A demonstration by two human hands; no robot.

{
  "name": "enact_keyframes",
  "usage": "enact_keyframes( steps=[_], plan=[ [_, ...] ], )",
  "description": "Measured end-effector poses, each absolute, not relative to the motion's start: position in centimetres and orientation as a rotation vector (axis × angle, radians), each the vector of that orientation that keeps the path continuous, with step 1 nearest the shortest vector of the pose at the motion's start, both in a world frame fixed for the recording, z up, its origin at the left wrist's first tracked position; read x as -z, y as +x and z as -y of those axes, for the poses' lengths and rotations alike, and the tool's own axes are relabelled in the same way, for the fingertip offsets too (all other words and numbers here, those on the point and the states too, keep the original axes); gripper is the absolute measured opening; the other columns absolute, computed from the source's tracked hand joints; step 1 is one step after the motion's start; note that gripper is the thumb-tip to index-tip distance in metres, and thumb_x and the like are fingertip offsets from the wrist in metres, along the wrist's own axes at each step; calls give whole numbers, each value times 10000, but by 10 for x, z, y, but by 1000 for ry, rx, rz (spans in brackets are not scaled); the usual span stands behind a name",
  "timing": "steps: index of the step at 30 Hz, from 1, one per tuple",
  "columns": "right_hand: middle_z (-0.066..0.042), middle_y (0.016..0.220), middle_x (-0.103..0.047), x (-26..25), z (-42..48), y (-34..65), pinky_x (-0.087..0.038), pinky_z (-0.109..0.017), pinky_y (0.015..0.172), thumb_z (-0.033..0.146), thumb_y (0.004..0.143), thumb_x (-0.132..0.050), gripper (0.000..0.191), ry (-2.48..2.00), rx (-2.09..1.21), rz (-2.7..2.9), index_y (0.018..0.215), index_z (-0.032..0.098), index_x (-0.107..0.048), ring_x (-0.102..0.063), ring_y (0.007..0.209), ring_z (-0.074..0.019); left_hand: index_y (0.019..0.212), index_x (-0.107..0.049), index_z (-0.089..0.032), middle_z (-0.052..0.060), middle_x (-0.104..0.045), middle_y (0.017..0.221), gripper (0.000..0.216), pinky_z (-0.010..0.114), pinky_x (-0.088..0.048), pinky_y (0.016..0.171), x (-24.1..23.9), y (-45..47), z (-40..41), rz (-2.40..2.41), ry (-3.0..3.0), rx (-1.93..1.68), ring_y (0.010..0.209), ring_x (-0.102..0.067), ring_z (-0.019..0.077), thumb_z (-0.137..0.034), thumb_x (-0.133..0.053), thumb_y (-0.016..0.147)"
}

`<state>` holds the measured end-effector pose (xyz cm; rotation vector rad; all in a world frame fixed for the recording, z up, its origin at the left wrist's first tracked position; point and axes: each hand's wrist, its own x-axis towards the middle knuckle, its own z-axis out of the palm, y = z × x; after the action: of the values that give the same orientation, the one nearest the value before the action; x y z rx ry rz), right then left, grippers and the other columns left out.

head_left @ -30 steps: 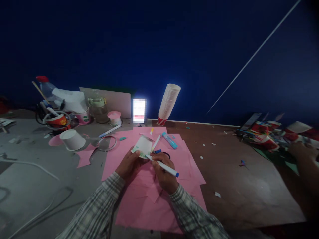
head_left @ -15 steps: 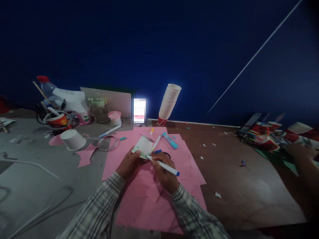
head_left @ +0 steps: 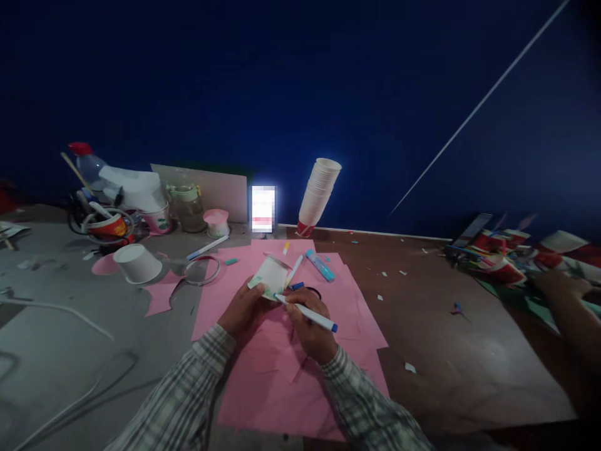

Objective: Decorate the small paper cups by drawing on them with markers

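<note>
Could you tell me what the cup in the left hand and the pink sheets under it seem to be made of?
The cup in the left hand looks like thin paper: matte white, printed green edge, like the stacked cups behind. The pink sheets seem plain matte craft paper, flat, with cut edges.

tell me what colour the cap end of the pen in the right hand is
Blue: the pen in the right hand has a white barrel and a blue end, seen in the head view.

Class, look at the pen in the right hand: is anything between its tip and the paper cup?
Nothing visible. The right hand holds the pen with its tip at the paper cup, which the left hand grips over the pink paper.
</note>
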<state>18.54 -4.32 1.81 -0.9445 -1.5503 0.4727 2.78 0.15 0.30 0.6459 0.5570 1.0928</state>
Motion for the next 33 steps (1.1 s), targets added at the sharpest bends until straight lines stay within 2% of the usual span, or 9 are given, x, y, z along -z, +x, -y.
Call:
enact_keyframes(
  steps=[3, 7, 16, 19, 22, 25, 29, 33],
  plan=[
    [-61, 881, -754, -17, 44, 187, -603, -356, 769, 204, 916, -608, 92, -952, -518, 1533, 880, 228, -689, -744, 839, -219, 1016, -708, -151, 69, -768, 946, 396, 304, -603, 773, -3, 28, -2, -553, 622, -1098, 858, -721, 194, -386, -877, 746],
    [-38, 812, -694, -13, 46, 193, -588, -326, 649, 304, 965, -595, 117, -990, -526, 1300, 934, 218, -670, -703, 724, -197, 973, -712, -152, 53, -765, 914, 389, 310, -617, 761, -1, 28, -3, -564, 532, -1127, 820, -712, 183, -360, -899, 703],
    [-31, 840, -705, 3, 40, 198, -602, -355, 702, 454, 989, -595, 249, -924, -765, 1043, 1105, 236, -624, -729, 843, -213, 986, -719, -137, 101, -798, 926, 223, 402, -622, 848, -4, 25, -3, -549, 377, -1101, 855, -760, 240, -286, -774, 830],
    [-26, 878, -706, 3, 39, 196, -605, -357, 717, 471, 1005, -568, 279, -937, -726, 1031, 1155, 244, -629, -718, 791, -189, 1061, -714, -135, 105, -796, 920, 236, 420, -609, 880, -8, 25, -3, -493, 330, -1097, 863, -761, 251, -254, -729, 857],
    [-24, 900, -710, 3, 39, 193, -587, -320, 639, 512, 1019, -527, 346, -986, -682, 1020, 1219, 242, -608, -711, 685, -163, 1178, -692, -144, 99, -796, 934, 325, 419, -609, 887, -13, 26, -3, -460, 276, -1129, 863, -756, 243, -211, -713, 861],
    [-15, 826, -713, 4, 39, 190, -565, -295, 573, 520, 1034, -494, 391, -1002, -689, 1075, 1265, 218, -585, -675, 565, -142, 1216, -685, -156, 97, -800, 946, 363, 409, -621, 859, -17, 28, -2, -454, 239, -1152, 848, -754, 235, -187, -710, 855],
    [-11, 808, -705, 9, 42, 188, -575, -306, 565, 496, 1044, -483, 381, -954, -676, 1207, 1284, 218, -588, -657, 554, -145, 1115, -721, -146, 98, -803, 915, 269, 403, -623, 856, -16, 26, -3, -456, 212, -1140, 858, -758, 242, -179, -712, 849],
    [-35, 889, -702, 5, 45, 187, -602, -361, 617, 539, 1036, -475, 404, -888, -611, 1261, 1258, 240, -631, -658, 594, -158, 966, -737, -138, 96, -804, 913, 159, 418, -613, 904, -10, 23, -4, -455, 281, -1117, 873, -754, 243, -224, -746, 833]
  ],
)
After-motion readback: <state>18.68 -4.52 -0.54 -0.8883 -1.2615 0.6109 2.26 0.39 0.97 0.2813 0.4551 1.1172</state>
